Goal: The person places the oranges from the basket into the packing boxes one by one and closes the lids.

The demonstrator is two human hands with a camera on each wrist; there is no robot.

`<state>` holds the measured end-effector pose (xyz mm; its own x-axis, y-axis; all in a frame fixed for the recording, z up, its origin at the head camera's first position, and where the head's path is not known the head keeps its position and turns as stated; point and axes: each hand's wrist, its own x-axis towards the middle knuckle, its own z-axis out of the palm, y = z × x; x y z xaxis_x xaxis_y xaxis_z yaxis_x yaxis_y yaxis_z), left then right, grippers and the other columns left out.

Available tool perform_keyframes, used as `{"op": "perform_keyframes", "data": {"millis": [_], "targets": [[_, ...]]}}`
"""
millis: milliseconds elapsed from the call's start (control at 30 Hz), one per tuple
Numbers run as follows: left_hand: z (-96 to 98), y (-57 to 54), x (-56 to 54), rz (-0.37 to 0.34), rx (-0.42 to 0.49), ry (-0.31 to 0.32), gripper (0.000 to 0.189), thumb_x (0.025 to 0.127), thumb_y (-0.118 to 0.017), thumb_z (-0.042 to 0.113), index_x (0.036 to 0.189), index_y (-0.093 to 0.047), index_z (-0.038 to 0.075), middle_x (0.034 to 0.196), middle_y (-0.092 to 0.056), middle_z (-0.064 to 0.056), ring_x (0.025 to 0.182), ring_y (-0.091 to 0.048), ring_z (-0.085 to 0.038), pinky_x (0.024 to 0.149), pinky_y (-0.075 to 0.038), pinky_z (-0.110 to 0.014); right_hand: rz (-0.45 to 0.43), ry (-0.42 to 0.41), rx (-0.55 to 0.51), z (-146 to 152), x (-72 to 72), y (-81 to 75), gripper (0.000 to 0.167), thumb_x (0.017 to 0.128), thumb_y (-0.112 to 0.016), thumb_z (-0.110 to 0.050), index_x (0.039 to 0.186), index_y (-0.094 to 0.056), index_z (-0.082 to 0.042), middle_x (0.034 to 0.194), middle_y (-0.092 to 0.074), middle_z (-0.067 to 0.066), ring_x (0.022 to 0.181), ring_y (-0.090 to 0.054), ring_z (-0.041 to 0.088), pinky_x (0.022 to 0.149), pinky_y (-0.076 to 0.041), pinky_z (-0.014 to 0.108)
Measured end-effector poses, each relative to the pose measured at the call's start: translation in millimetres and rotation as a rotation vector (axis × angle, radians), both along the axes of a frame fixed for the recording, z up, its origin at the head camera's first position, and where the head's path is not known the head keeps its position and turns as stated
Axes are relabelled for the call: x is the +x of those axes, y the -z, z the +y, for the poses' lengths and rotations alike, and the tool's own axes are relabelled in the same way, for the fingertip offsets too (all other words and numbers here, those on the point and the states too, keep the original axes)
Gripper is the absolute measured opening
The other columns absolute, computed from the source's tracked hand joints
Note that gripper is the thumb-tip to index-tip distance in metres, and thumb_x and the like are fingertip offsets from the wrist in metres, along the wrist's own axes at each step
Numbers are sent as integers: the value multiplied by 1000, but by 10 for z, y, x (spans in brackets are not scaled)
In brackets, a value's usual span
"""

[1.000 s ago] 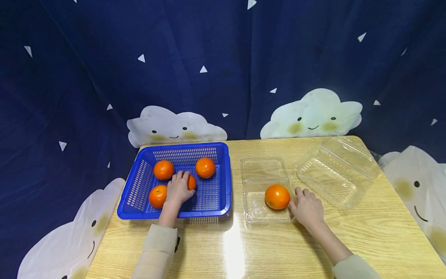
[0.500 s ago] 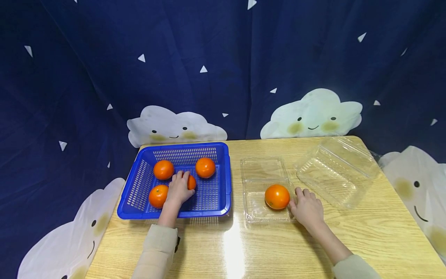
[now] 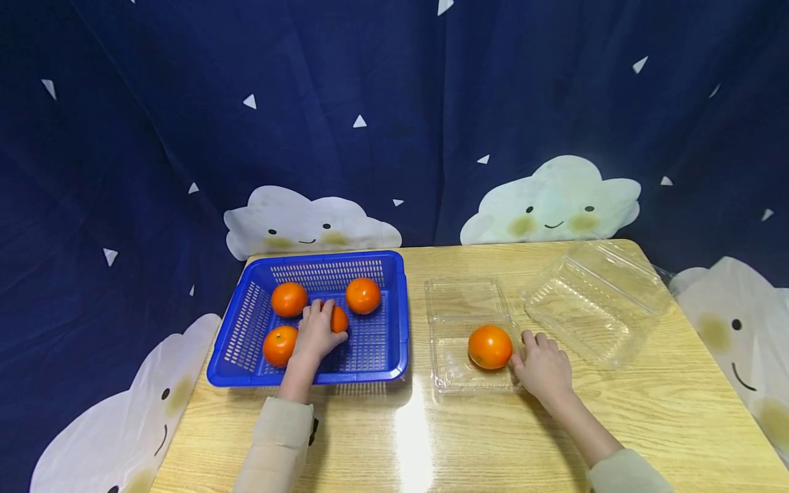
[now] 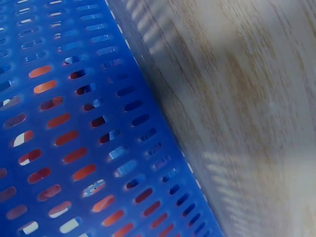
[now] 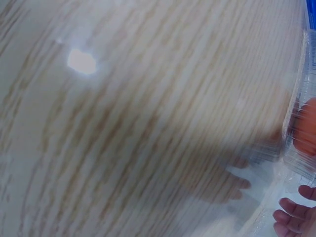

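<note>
In the head view, my left hand (image 3: 316, 334) is inside the blue plastic basket (image 3: 370, 376), fingers and thumb round an orange (image 3: 339, 320) that they partly cover. Several other oranges lie about it, one of them the orange (image 3: 280, 346) close beside the hand. To the right, a clear plastic clamshell box (image 3: 448, 378) lies unfolded, with one orange (image 3: 490, 347) in its near half. My right hand (image 3: 544, 368) rests at that box's right side, fingers relaxed and holding nothing. Its fingertips (image 5: 291, 207) show near the box in the right wrist view.
More clear plastic boxes (image 3: 592, 308) lie at the back right of the wooden table (image 3: 481, 445). Behind the table hangs a dark blue curtain (image 3: 345, 82) with clouds. In the left wrist view, the basket's slotted wall (image 4: 160, 140) blocks sight of the left hand.
</note>
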<state>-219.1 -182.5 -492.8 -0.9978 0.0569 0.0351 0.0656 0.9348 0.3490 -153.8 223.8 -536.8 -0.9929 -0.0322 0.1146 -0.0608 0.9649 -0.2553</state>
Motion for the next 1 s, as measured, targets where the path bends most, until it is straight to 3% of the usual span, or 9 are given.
{"op": "perform_keyframes", "data": {"millis": [433,1000], "targets": [[51,-8,1,46,24,4,68,68,-77,25,125,-48,3,121,-43,-22,109,-39,-40,86,-38,-55,-10,1,-3,-1,0,-14,40,81,-56,-25,110,-49,1,96,-53,23,81,-51,39,59,-42,48],[255,-151,54,182,70,35,67,65,-78,23,123,-49,3,119,-44,-21,107,-40,-39,87,-38,-52,0,1,-2,-2,-2,-8,39,81,-56,-25,109,-49,1,96,-53,24,81,-51,39,59,-42,48]]}}
